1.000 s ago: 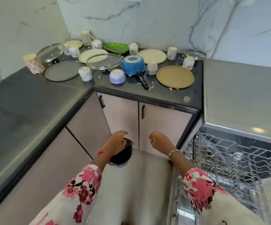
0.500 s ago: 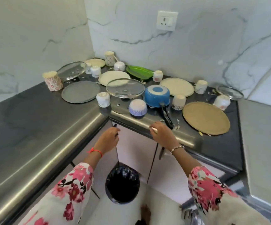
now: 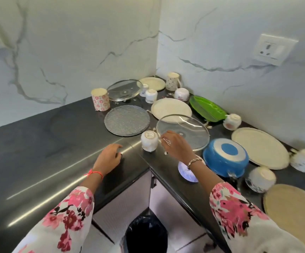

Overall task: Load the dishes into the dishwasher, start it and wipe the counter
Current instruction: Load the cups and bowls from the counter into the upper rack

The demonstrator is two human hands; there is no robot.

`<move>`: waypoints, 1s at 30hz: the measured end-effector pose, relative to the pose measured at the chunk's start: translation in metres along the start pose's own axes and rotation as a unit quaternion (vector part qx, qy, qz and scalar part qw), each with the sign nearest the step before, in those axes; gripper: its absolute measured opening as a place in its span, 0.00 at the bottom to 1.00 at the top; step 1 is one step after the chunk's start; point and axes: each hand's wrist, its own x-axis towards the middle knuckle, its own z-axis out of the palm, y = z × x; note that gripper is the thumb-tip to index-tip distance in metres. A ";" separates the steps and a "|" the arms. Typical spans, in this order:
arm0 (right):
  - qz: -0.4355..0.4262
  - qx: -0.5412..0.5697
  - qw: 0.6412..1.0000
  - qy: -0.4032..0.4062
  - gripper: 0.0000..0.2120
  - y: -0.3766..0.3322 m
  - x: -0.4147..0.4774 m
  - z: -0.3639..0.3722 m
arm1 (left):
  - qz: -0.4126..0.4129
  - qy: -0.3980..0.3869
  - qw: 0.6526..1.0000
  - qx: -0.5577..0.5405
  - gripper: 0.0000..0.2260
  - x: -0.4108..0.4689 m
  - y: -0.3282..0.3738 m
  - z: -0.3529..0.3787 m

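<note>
Counter [image 3: 38, 143] bears relaxed left hand [image 3: 109, 157]; curled right hand [image 3: 175, 146] overlaps lid [image 3: 190, 127].

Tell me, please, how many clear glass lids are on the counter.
2. The back glass lid lies beside the floral cup; the front glass lid lies just beyond the right hand. Others may be out of frame.
</note>
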 end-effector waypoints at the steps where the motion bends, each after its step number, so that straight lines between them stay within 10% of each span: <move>1: -0.004 0.007 1.000 -0.001 0.09 -0.005 0.020 0.006 | -0.010 0.004 1.000 0.000 0.14 0.011 -0.012 -0.005; 12: -0.041 0.060 0.995 -0.066 0.09 -0.054 0.215 0.078 | -0.073 0.016 0.997 -0.003 0.14 0.144 -0.126 -0.052; 30: -0.001 -0.021 0.966 -0.257 0.42 -0.120 0.399 0.177 | -0.094 -0.016 0.988 0.125 0.38 0.211 -0.209 -0.036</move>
